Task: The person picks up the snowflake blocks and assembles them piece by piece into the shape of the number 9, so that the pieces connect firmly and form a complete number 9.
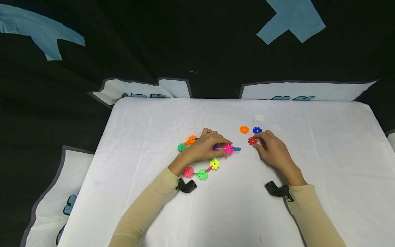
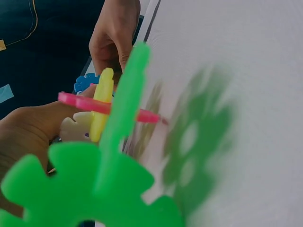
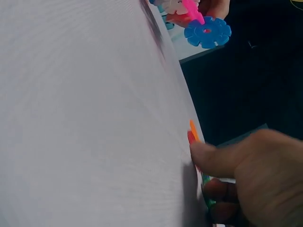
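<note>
My left hand [image 1: 208,145] grips a chain of flower-shaped interlocking discs near its end, where a pink disc [image 1: 228,149] and a blue disc [image 3: 207,32] stick out past the fingertips. The rest of the chain curves around and under the hand, with orange discs [image 1: 192,139], a yellow disc [image 1: 214,164] and a light green disc [image 1: 202,174] among its parts. In the left wrist view a green disc [image 2: 90,179] looms close to the camera. My right hand [image 1: 273,151] pinches a red disc [image 1: 252,141] between thumb and fingers, low over the table. A green disc [image 3: 209,201] shows beneath those fingers.
Beyond the right hand, a loose orange disc [image 1: 244,129], a dark blue disc [image 1: 257,130] and a white disc [image 1: 259,117] lie on the white-covered table [image 1: 339,154]. A black cloth [image 1: 197,41] with blue and white shapes borders the table's far edge.
</note>
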Tool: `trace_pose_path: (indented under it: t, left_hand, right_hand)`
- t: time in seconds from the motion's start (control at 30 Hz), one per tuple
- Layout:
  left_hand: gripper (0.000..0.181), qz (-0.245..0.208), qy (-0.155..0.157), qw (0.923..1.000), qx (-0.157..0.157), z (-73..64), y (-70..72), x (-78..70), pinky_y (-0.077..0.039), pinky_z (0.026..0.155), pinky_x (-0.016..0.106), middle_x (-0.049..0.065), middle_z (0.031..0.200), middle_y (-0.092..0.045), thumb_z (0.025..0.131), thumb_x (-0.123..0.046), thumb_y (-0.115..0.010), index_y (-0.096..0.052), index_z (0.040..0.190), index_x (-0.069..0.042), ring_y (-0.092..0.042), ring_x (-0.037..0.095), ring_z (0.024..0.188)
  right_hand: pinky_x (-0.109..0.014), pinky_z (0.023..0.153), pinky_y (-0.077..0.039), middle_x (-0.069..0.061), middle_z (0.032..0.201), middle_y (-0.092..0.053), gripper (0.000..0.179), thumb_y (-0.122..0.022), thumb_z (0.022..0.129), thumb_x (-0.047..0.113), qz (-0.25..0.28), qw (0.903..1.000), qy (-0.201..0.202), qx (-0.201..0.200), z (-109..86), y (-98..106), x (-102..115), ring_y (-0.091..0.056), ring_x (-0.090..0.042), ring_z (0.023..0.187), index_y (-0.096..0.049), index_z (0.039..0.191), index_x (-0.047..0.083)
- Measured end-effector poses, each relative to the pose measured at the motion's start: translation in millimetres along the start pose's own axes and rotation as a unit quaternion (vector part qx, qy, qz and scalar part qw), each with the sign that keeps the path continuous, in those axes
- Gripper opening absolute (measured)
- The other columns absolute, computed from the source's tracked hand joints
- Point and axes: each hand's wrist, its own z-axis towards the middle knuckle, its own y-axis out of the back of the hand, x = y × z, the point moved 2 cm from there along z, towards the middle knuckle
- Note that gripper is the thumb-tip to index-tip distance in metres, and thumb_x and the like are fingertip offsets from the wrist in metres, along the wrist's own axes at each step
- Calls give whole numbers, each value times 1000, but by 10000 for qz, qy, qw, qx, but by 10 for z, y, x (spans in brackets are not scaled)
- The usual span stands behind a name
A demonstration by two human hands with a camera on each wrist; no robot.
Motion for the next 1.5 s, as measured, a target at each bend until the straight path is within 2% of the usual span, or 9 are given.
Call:
trace_pose_path:
  t: [0.13, 0.27, 0.4, 0.53, 0.67, 0.9, 1.1, 1.37, 1.5]
  left_hand:
    - [38, -140, 88, 9997, 186, 11, -1, -2, -36, 95, 33, -5, 110, -71, 87, -27, -75, -68, 123, -16, -56, 9, 96]
    - [41, -357, 233, 9981, 453, 34, 9, -16, -44, 99, 31, -3, 118, -67, 89, -26, -72, -65, 128, -15, -58, 11, 105]
    - [41, -633, 125, 9965, 526, 69, 34, -31, -49, 94, 26, -3, 118, -65, 89, -20, -72, -64, 129, -15, -58, 10, 103]
    - [36, -723, 55, 9959, 543, 87, 27, -16, -47, 94, 23, -4, 116, -65, 89, -17, -72, -67, 125, -16, -58, 7, 103]
    - [33, -734, 42, 9961, 491, 102, 25, -8, -47, 92, 23, -4, 115, -65, 89, -16, -72, -68, 122, -16, -58, 7, 101]
    - [32, -797, -3, 9956, 485, 130, 11, -23, -47, 93, 23, -3, 115, -65, 89, -15, -72, -68, 121, -15, -58, 9, 102]
    - [31, -698, -66, 9966, 443, 121, -24, -24, -47, 95, 24, -4, 116, -65, 89, -17, -70, -68, 120, -15, -58, 8, 104]
    - [30, -701, -17, 9974, 161, 92, -13, -19, -48, 93, 24, -6, 113, -65, 88, -15, -71, -70, 118, -17, -58, 7, 101]
    - [29, -744, -6, 9972, 115, 89, -2, -24, -48, 90, 24, -6, 112, -66, 87, -14, -71, -70, 117, -17, -58, 6, 99]
  right_hand:
    - [-28, 58, -37, -7, 78, -52, 25, -76, 84, 11, 307, 9994, -143, 101, -8, 16, 6, -46, -19, 68, -61, 103, 1]
    - [-23, 56, -38, -7, 75, -55, 17, -70, 87, 4, 1224, 9920, -160, 279, -15, 51, 65, -47, -17, 65, -58, 99, 2]
    - [-21, 54, -40, -12, 76, -64, 15, -63, 93, 5, 2477, 9652, -377, 745, -22, 58, 120, -53, -14, 59, -57, 106, 0]
    - [-25, 53, -45, -20, 73, -68, 23, -58, 99, 11, 3264, 9377, -551, 1061, -30, 68, 167, -57, -19, 51, -53, 116, -3]
    - [-26, 55, -50, -22, 75, -68, 26, -55, 100, 12, 3500, 9284, -485, 1146, -29, 80, 196, -60, -23, 53, -53, 120, -5]
    - [-27, 59, -54, -22, 79, -69, 27, -55, 100, 14, 3768, 9126, -781, 1381, -35, 55, 206, -60, -23, 57, -52, 120, -4]
    - [-28, 61, -56, -20, 79, -70, 27, -54, 101, 13, 3819, 9113, -743, 1349, -42, 21, 195, -62, -23, 58, -51, 120, -6]
    - [-28, 61, -55, -18, 83, -73, 29, -54, 101, 16, 4144, 8954, -921, 1342, -25, -18, 212, -63, -20, 59, -49, 120, -5]
    - [-27, 60, -54, -16, 81, -73, 29, -55, 101, 17, 4197, 8930, -1012, 1270, -11, -30, 209, -62, -20, 58, -50, 120, -3]
